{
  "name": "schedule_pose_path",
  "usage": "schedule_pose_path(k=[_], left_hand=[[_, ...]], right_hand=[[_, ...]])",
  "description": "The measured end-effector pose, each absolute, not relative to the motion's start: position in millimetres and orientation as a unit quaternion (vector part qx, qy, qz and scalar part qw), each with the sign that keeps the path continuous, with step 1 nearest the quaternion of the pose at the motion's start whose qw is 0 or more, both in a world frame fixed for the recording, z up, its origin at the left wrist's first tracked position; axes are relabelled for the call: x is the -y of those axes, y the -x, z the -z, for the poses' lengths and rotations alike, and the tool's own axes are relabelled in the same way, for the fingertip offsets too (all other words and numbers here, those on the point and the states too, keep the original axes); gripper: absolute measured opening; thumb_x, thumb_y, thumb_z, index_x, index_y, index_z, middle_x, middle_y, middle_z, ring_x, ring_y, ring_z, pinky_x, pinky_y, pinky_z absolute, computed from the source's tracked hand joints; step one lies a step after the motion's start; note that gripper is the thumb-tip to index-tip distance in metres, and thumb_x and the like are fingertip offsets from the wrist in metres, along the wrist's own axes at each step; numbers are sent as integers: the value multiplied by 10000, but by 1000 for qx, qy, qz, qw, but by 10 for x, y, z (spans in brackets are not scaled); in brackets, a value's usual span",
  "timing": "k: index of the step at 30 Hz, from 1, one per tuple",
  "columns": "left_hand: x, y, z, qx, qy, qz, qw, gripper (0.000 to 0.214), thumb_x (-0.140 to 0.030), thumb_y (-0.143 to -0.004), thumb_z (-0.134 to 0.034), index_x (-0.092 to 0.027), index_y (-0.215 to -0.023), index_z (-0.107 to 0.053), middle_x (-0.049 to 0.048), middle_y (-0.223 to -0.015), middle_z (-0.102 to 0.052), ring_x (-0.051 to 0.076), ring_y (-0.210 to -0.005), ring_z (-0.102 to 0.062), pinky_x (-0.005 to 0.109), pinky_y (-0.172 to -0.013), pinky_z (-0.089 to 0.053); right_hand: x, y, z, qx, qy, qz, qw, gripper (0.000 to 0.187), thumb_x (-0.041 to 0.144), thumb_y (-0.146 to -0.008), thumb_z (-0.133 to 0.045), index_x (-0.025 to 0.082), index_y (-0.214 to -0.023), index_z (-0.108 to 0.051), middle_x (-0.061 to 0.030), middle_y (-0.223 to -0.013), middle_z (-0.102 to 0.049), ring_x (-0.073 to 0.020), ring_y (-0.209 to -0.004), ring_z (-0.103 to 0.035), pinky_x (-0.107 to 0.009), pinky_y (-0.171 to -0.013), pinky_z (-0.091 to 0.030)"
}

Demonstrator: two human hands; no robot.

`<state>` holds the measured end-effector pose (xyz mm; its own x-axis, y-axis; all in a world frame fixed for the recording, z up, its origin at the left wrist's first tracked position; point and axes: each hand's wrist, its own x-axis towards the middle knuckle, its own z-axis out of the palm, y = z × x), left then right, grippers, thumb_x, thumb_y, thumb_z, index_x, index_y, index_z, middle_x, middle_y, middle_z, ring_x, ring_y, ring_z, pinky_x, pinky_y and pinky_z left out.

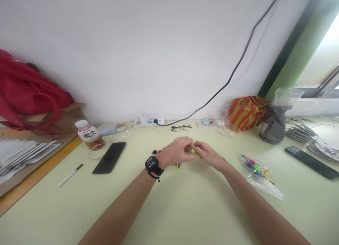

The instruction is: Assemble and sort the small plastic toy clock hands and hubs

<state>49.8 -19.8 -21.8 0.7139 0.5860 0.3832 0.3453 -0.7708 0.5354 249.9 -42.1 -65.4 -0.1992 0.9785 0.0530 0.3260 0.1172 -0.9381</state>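
Observation:
My left hand (178,152), with a black watch on its wrist, is closed in a pinch on a small green plastic piece (192,150). My right hand (208,154) meets it fingertip to fingertip and pinches the same green piece from the other side. A bit of yellow shows under the fingers; its shape is hidden. On the table below my left hand lie small coloured plastic parts (178,167), in green, red and blue, partly covered by the hand. A dark round piece (154,152) sits just left of them.
To the right lies a clear bag of coloured plastic parts (256,169), near a dark phone (312,162). On the left are a black phone (109,158), a pen (71,175) and a drink bottle (89,135). Glasses (181,127) and a power strip (148,123) stand by the wall.

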Motion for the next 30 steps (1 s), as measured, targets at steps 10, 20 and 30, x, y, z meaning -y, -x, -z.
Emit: schedule_pose_path(k=[10,20,30], left_hand=[[130,-471,416,-291,-922,-126,221,48,-197,-765,-677,-208,-765,-724,23,-821,-741,194,-813,-683,274,-699,-485],[67,-359,318,-326,-912,-88,233,140,-239,-740,-712,-211,-873,-745,23,-855,-754,177,-734,-679,256,-610,-458],[-42,-235,331,-334,-923,-135,137,229,-389,-867,-665,-227,-1010,-742,61,-1070,-725,256,-1030,-652,344,-897,-492]], right_hand=[[298,-2903,705,742,577,-186,286,259,352,-913,-524,222,-1050,-700,-21,-856,-699,-156,-639,-567,-294,-642,-431],[402,-3331,425,734,626,-244,99,331,499,-719,-782,203,-640,-657,-34,-690,-729,-180,-650,-620,-284,-593,-404],[444,-3327,367,731,616,-283,79,98,275,-683,-724,193,-642,-687,-25,-674,-715,-168,-627,-612,-267,-547,-383]])
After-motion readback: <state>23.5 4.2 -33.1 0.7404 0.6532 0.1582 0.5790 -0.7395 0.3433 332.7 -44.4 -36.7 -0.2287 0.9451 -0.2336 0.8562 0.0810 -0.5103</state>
